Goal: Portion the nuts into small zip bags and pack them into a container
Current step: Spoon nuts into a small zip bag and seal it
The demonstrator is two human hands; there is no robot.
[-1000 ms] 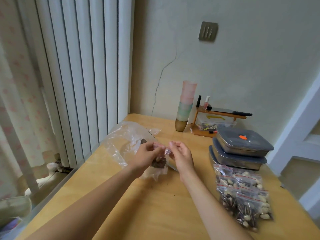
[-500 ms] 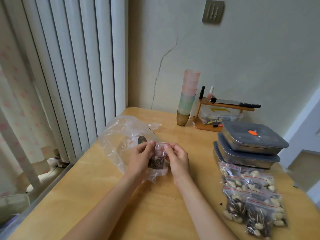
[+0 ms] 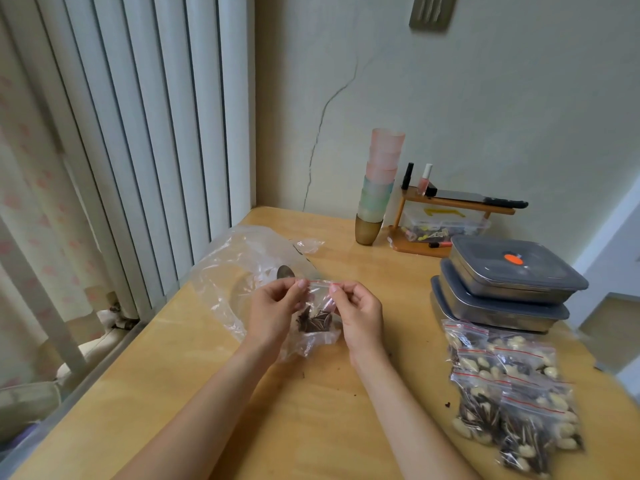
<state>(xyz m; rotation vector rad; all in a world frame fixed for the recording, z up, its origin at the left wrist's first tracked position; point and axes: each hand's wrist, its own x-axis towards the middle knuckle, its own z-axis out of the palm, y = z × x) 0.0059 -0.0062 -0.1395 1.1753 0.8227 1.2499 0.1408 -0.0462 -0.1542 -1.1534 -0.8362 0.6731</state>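
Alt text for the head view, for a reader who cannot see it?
Both hands, left hand and right hand, pinch the top of a small zip bag of seeds above a wooden table. Filled bags lie beside stacked lidded containers.

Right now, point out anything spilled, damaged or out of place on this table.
A few dark crumbs lie loose on the table, in front of the hands and left of the filled zip bags. A long crack runs down the wall behind. The stacked containers look tidy.

Soft daylight from the left window, faint shadows, wide-angle bending, blurred edges
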